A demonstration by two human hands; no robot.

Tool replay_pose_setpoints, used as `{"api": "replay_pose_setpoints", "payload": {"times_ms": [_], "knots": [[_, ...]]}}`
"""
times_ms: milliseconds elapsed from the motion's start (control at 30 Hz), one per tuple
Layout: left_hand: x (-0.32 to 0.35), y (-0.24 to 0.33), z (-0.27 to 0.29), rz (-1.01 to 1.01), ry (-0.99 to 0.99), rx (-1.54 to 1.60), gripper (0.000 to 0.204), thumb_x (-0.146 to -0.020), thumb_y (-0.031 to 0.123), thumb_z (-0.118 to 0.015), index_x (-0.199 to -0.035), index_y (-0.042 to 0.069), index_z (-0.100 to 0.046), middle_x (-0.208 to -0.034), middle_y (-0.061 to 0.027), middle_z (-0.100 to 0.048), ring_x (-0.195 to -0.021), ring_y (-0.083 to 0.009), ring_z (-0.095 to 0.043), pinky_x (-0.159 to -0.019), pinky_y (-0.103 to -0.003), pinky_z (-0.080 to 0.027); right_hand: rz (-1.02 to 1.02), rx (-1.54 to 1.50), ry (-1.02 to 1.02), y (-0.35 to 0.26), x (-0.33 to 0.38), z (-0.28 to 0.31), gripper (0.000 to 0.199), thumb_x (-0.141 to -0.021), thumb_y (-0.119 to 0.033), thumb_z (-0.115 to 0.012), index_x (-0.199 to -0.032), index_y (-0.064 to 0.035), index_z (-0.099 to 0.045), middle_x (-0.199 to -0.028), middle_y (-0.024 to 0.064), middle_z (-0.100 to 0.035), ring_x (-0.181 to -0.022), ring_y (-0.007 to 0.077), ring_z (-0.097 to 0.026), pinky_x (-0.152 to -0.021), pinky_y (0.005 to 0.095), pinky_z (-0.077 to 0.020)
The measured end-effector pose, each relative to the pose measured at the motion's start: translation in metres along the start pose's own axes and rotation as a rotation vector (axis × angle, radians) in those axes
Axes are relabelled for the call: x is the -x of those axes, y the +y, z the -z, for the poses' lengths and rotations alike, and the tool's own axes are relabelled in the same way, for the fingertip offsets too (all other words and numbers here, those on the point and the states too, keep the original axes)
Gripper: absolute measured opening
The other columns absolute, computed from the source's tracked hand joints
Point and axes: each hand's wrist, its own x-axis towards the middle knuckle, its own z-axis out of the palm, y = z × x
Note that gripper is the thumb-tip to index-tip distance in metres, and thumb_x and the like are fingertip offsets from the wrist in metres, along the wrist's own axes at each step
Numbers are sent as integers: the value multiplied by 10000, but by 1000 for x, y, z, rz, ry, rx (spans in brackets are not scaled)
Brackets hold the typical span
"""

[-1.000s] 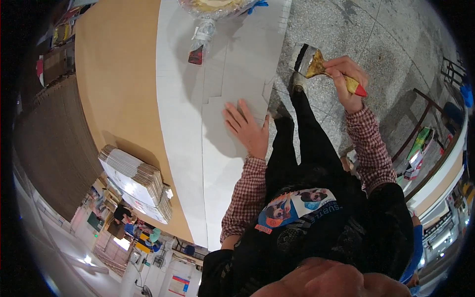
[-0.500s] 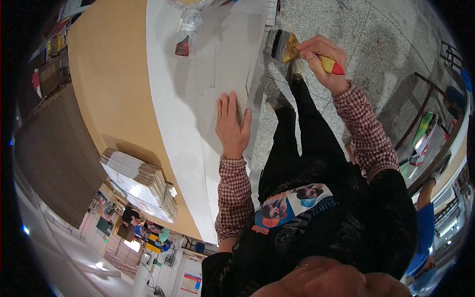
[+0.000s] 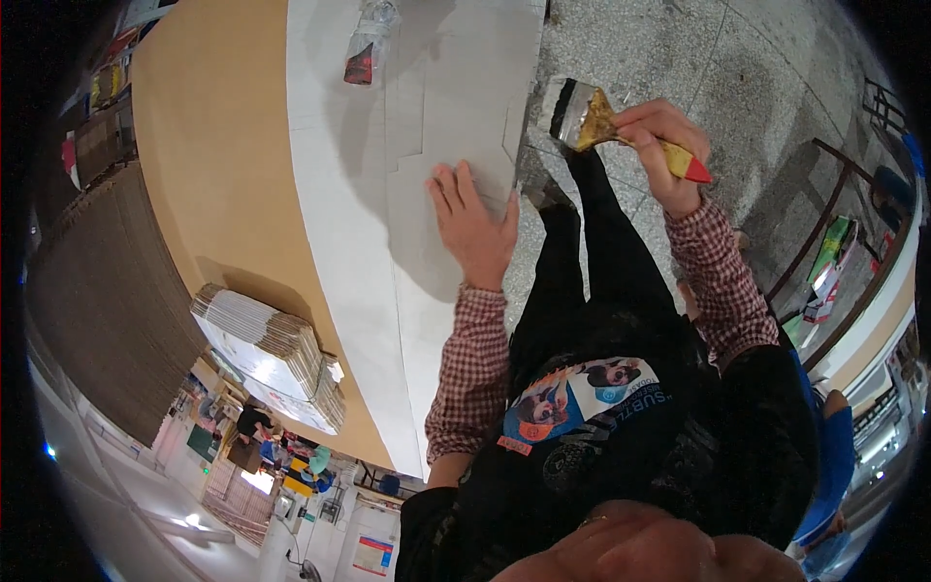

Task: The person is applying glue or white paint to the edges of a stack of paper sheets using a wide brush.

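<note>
In my right hand [image 3: 667,145] is a wide paintbrush [image 3: 596,118], gripped by its yellow, red-tipped handle. Its dark bristles point left, above the floor and just off the edge of the white board. My left hand [image 3: 475,228] lies flat on flat pale cardboard pieces [image 3: 465,107], fingers spread and pointing away from me. These pieces show slots and cut lines and overlap one another along the table edge. Farther off on the white surface, a clear plastic wrap [image 3: 376,21] with a dark red end lies at the top of the view.
A tan board [image 3: 218,145] stretches along the left, bearing a bundled stack of folded cartons [image 3: 262,354]. Brown stacked cardboard [image 3: 107,301] stands beyond it. Speckled floor [image 3: 766,58] lies at right, with a metal-framed rack [image 3: 824,213]. Someone in blue [image 3: 829,466] is at the lower right.
The paintbrush in my right hand has moved right and nearer to me. My left hand has slid right. The cardboard's right edge now reaches farther toward the floor side, and the plastic wrap has shifted away.
</note>
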Motion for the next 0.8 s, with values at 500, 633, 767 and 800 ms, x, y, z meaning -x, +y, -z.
{"api": "replay_pose_setpoints", "payload": {"times_ms": [500, 633, 767, 800], "knots": [[43, -33, 29, -56, -89, 32, 723, -831, 307, -622, -1417, 32, -300, -1422, -321, -263, -1316, -496, -246, -1062, -491, -273, 106, 27, 23, 12, -3, -14, 102, -837, -55, -584, -782, 18, -630, -846, 111, -658, -723, 156, -619, -636, 268, -503], [39, -35, 37, -30, -132, 113, 638, -848, 274, -599, -1398, 58, -357, -1387, -317, -338, -1280, -495, -322, -1029, -477, -328, 159, 12, 11, 24, -6, -26, 89, -837, -53, -592, -800, 20, -627, -861, 108, -659, -712, 149, -618, -625, 258, -501], [39, -37, 40, -27, -140, 133, 623, -849, 274, -596, -1392, 67, -373, -1384, -313, -346, -1274, -491, -335, -1015, -482, -344, 94, 23, -57, 16, 10, -25, 85, -837, -48, -591, -805, 19, -631, -854, 108, -657, -710, 152, -621, -622, 257, -504], [40, -36, 40, -24, -140, 134, 623, -849, 274, -596, -1392, 67, -373, -1384, -313, -346, -1274, -491, -335, -1015, -482, -344, 99, 20, -41, 11, 13, -24, 85, -837, -49, -592, -808, 21, -633, -847, 105, -656, -705, 151, -619, -616, 254, -501]]}}
